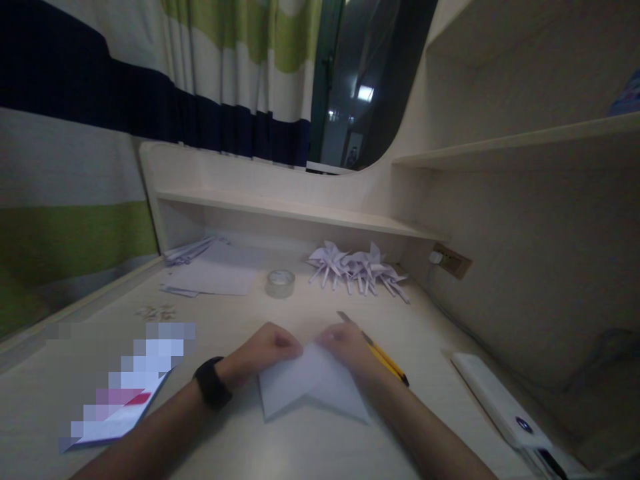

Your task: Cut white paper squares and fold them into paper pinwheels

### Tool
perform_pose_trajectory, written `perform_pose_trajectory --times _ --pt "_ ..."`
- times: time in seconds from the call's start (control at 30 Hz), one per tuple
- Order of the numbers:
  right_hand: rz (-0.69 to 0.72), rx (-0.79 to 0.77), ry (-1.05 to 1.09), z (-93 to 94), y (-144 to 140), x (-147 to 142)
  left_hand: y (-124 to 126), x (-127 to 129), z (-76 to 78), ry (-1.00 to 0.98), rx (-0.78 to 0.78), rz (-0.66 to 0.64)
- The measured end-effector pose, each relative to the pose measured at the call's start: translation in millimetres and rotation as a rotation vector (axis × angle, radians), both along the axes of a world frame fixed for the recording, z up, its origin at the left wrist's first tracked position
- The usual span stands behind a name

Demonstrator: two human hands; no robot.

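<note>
Folded paper (310, 387), one sheet, flat on desk (430, 347), pinched at top corner by left hand (265, 353) and right hand (345, 347). Behind paper: one tape roll (280, 283), one heap of folded cranes (357, 267). Right of paper: one yellow pencil (383, 353).

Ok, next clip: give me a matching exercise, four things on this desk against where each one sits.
Things:
1. tape roll
2. folded paper pile
3. yellow utility knife
4. white sheet

Places:
A. under the fingertips of the left hand and right hand
B. just right of the right hand
C. far side of the desk, below the shelf, near the wall socket
D. mid-desk, beside the flat loose sheets

Pairs: 1-D, 2-C, 3-B, 4-A
</note>
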State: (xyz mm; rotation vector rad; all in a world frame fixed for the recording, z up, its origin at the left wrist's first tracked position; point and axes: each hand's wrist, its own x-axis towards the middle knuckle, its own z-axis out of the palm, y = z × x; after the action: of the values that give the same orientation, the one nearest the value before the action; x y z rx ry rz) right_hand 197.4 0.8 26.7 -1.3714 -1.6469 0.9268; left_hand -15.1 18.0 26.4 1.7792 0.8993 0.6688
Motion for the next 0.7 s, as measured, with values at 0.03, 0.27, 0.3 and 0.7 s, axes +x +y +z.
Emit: perform_pose_trajectory --times 0.03,0.27,0.3,0.7 --pt "-0.002 0.001 0.012 1.5 2.4 4.0 -0.3 -0.3 1.5 -0.004 -0.012 0.005" --pt "0.051 -0.137 0.229 18.4 5.8 22.5 1.8 1.5 -0.2 -0.024 -0.001 0.045" --pt "0.055 -0.153 0.255 19.4 5.2 22.7 2.2 1.8 -1.4 -0.027 0.000 0.052" --pt "0.003 -0.204 0.332 21.8 12.5 44.1 -9.1 -8.5 21.6 -0.030 -0.175 0.046"
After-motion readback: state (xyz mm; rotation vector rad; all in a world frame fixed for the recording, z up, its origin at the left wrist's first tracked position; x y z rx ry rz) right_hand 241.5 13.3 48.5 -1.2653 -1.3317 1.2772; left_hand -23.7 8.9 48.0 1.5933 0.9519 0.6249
